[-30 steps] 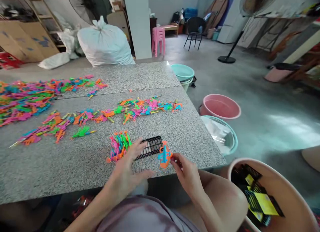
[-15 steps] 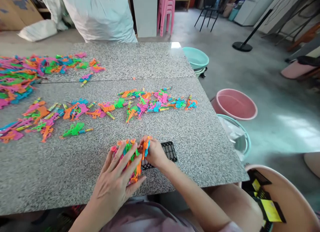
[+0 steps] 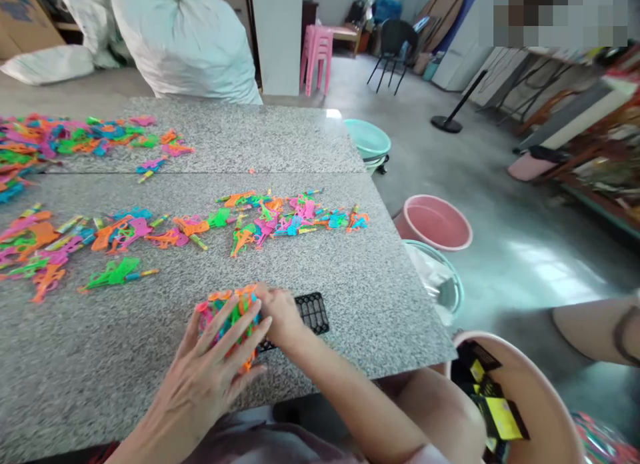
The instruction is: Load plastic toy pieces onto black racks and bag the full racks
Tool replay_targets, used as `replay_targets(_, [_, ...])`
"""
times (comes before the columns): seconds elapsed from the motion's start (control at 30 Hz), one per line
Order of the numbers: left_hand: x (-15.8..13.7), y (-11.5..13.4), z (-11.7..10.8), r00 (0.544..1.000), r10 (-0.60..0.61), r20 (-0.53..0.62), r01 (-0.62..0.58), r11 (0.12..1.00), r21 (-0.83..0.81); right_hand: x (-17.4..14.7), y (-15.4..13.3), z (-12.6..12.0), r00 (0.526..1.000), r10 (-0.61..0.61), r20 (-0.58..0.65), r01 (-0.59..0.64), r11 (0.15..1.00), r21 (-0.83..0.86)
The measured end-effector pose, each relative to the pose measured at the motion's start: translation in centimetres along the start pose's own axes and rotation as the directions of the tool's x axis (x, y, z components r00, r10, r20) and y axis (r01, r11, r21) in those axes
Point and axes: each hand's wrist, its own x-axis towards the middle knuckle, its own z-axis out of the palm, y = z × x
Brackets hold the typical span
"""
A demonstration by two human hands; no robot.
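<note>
A row of small plastic toy guns (image 3: 246, 300), in orange, green, pink and blue, stands packed together in a black plastic tray (image 3: 315, 312) near the table's front edge. My left hand (image 3: 213, 357) clasps the row from above, fingers spread across the top and thumb on the near side. At the row's right end, my right hand (image 3: 281, 317) is closed on an orange and blue toy gun, pressed against the others. Its fingertips are partly hidden and a little blurred. The tray's right end shows bare slots beyond my right hand.
Loose toy guns (image 3: 295, 217) lie in a band across the speckled table (image 3: 380, 304), with a bigger heap (image 3: 65, 137) at far left. Past the right edge are a pink basin (image 3: 440, 224), turquoise basins (image 3: 370, 141) and a peach tub (image 3: 540, 397) holding black-and-yellow pieces. Someone's limb (image 3: 590, 331) shows at right.
My right hand has brought the orange and blue toy gun left against the row. My left hand still covers the row. The whole view has shifted, so the table sits further left.
</note>
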Motion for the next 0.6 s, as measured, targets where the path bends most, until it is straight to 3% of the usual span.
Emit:
replay_targets(0.1, [0.0, -0.1, 0.5, 1.000, -0.006, -0.031, 0.006, 1.000, 0.020, -0.4, 0.3, 1.5, 0.993, -0.113, -0.018, 0.113, 0.993, -0.028])
replay_targets(0.2, [-0.3, -0.8, 0.5, 0.998, 0.055, -0.018, -0.053, 0.996, 0.076, -0.4, 3.7, -0.4, 0.983, -0.167, -0.071, 0.166, 0.986, -0.020])
replay_targets(0.23, [-0.3, -1.3, 0.4, 0.993, 0.118, 0.002, -0.118, 0.986, 0.122, -0.4, 5.7, -2.1, 0.983, -0.144, -0.116, 0.141, 0.989, -0.033])
replay_targets(0.3, [-0.4, -2.3, 0.2, 0.969, 0.237, 0.070, -0.247, 0.945, 0.216, -0.1, 10.4, -6.5, 0.967, 0.035, -0.254, -0.060, 0.994, -0.092])
replay_targets(0.33, [-0.3, -2.8, 0.1, 0.957, 0.270, 0.103, -0.288, 0.925, 0.249, 0.0, 12.7, -8.9, 0.937, 0.127, -0.325, -0.172, 0.979, -0.114])
replay_targets(0.4, [-0.3, -3.5, 0.1, 0.948, 0.293, 0.126, -0.316, 0.910, 0.267, 0.0, 16.3, -12.5, 0.870, 0.313, -0.381, -0.427, 0.866, -0.261])
replay_targets(0.43, [-0.4, -3.7, 0.2, 0.946, 0.303, 0.112, -0.322, 0.910, 0.261, -0.2, 17.3, -13.5, 0.871, 0.337, -0.358, -0.456, 0.826, -0.331])
replay_targets(0.5, [-0.7, -3.8, 0.6, 0.955, 0.294, 0.038, -0.295, 0.928, 0.226, -0.7, 17.7, -13.6, 0.889, 0.348, -0.298, -0.450, 0.783, -0.428])
replay_targets(0.6, [-1.4, -3.5, 1.2, 0.987, 0.138, -0.087, -0.124, 0.980, 0.153, -1.6, 16.2, -11.7, 0.927, 0.297, -0.228, -0.373, 0.791, -0.485])
